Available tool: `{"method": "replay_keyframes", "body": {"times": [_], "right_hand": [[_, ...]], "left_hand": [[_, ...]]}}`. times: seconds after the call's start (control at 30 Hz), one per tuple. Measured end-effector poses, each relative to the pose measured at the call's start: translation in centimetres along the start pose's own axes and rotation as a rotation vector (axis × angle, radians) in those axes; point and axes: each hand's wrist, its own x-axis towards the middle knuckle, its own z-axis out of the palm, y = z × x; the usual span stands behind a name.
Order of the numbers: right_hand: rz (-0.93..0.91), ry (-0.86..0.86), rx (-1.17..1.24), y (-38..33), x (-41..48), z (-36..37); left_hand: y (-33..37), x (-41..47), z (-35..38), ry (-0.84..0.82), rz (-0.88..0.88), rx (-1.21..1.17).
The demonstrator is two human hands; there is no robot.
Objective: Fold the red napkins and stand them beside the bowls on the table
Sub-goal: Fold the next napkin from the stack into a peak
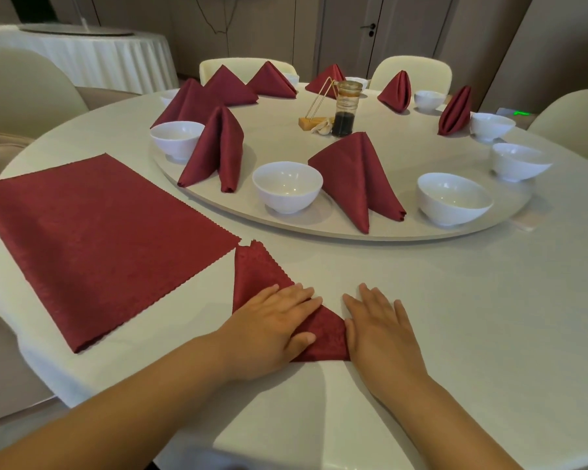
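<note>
The left hand [279, 320] lies flat, fingers straight, pressing the folded red napkin [255, 276], a triangle on the near worktop [455, 300]. The right hand [381, 320], also flat and holding nothing, rests just beside it with its thumb touching the napkin's right corner. If either palm lifts before the crease is set, I judge the layers could spring apart or slide askew, and a lopsided fold would not stand. The flat spare napkin [99, 239] lies just to the left, and a standing napkin [357, 174] and the raised turntable rim [319, 234] sit on the way to the unpartnered bowl [452, 198], both easy to knock.
</note>
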Motion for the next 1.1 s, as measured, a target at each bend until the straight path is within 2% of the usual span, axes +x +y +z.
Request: {"method": "replay_keyframes", "body": {"times": [0.17, 0.3, 0.53, 0.57, 0.67, 0.7, 0.83, 1.1], "right_hand": [[0.01, -0.011, -0.023, 0.2, -0.2, 0.2], [0.021, -0.016, -0.036, 0.3, -0.3, 0.2], [0.043, -0.073, -0.022, -0.7, 0.0, -2.4], [0.037, -0.027, 0.015, -1.4, 0.4, -2.6], [-0.104, 0.323, 0.129, -5.2, 1.9, -1.9], [-0.151, 0.373, 0.161, -6.7, 2.3, -1.8], [-0.14, 0.033, 0.187, -9.3, 2.9, 0.0], [-0.115, 0.004, 0.0, -6.9, 1.6, 1.8]], "left_hand": [[-2.7, 0.9, -0.2, -0.14, -0.06, -0.039], [-6.5, 0.8, -0.3, -0.076, -0.275, -0.127], [-7.2, 0.6, 0.3, 0.006, -0.317, -0.156], [-7.3, 0.6, 0.3, 0.017, -0.313, -0.154], [-7.5, 0.7, 0.4, 0.026, -0.302, -0.144], [-7.5, 0.7, 0.5, 0.029, -0.302, -0.145], [-7.4, 0.6, 0.5, 0.025, -0.305, -0.139], [-7.6, 0.8, 0.5, -0.01, -0.3, -0.112]]}}
